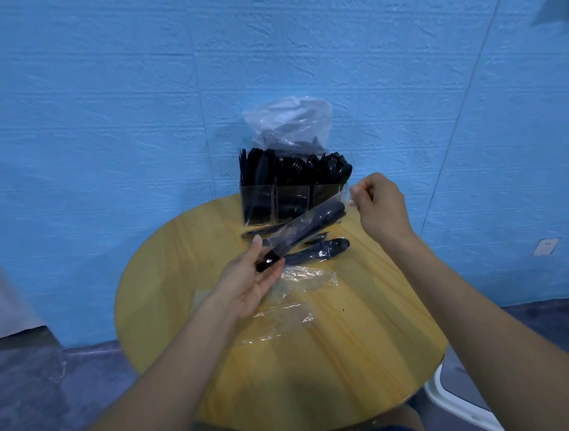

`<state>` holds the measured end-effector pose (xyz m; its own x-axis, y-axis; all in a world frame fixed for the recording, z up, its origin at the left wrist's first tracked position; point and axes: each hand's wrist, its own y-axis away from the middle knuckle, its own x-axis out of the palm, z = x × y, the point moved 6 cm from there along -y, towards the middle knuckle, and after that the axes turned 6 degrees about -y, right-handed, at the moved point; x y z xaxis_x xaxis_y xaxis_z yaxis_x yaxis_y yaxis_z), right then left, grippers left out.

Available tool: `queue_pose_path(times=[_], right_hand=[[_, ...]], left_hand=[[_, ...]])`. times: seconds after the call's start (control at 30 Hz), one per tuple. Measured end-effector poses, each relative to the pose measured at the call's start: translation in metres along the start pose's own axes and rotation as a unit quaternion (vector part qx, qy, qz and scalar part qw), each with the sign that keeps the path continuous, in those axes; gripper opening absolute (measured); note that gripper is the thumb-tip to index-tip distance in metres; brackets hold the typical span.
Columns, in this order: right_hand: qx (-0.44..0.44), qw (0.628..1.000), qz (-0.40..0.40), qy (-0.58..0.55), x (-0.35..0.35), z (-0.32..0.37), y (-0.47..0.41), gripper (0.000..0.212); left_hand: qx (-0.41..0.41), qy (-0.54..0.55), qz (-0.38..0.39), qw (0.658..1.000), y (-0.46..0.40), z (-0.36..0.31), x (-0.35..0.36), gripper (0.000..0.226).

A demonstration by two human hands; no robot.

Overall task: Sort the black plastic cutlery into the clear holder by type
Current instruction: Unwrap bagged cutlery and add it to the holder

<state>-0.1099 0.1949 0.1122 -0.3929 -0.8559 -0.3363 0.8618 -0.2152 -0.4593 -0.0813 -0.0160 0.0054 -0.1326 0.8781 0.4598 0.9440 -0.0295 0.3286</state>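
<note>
Left hand grips spoon handle; right hand pinches wrapper end (light, stiff, slippery film).

A round wooden table stands before a blue wall.

- Left hand is palm up, low over the middle, thumb and fingers pinching the end of a spoon (in its wrapper).
- Right hand is higher and further out, fingers curled, pinching the wrapper tip.
- Both forearms reach forward, bare.
</note>
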Motion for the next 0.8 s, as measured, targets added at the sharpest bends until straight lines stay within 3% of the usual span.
queue_pose_path(times=[0.1, 0.23, 0.4, 0.53, 0.7, 0.8], right_hand=[[0.003, 1.0, -0.008, 0.026, -0.001, -0.006, -0.001, 0.012], [0.034, 0.999, -0.012, 0.025, -0.001, -0.017, -0.002, 0.013], [0.077, 0.996, -0.054, -0.004, -0.007, -0.03, 0.0, 0.023], [0.118, 0.988, -0.093, -0.029, -0.012, -0.044, 0.004, 0.015], [0.133, 0.976, -0.165, -0.044, -0.033, -0.05, 0.007, 0.009], [0.165, 0.971, -0.17, -0.031, -0.042, -0.064, 0.01, 0.008]], left_hand=[[0.014, -0.025, 0.022, 0.999, 0.004, -0.003, 0.001, 0.029], [0.047, -0.061, 0.018, 0.997, 0.006, -0.008, 0.003, 0.005], [0.079, -0.119, -0.025, 0.989, 0.002, -0.015, -0.002, 0.013], [0.098, -0.156, -0.044, 0.982, 0.0, -0.02, -0.004, 0.01], [0.112, -0.167, -0.084, 0.976, -0.003, -0.023, -0.021, 0.008], [0.133, -0.098, -0.136, 0.977, -0.001, -0.033, -0.038, 0.011]])
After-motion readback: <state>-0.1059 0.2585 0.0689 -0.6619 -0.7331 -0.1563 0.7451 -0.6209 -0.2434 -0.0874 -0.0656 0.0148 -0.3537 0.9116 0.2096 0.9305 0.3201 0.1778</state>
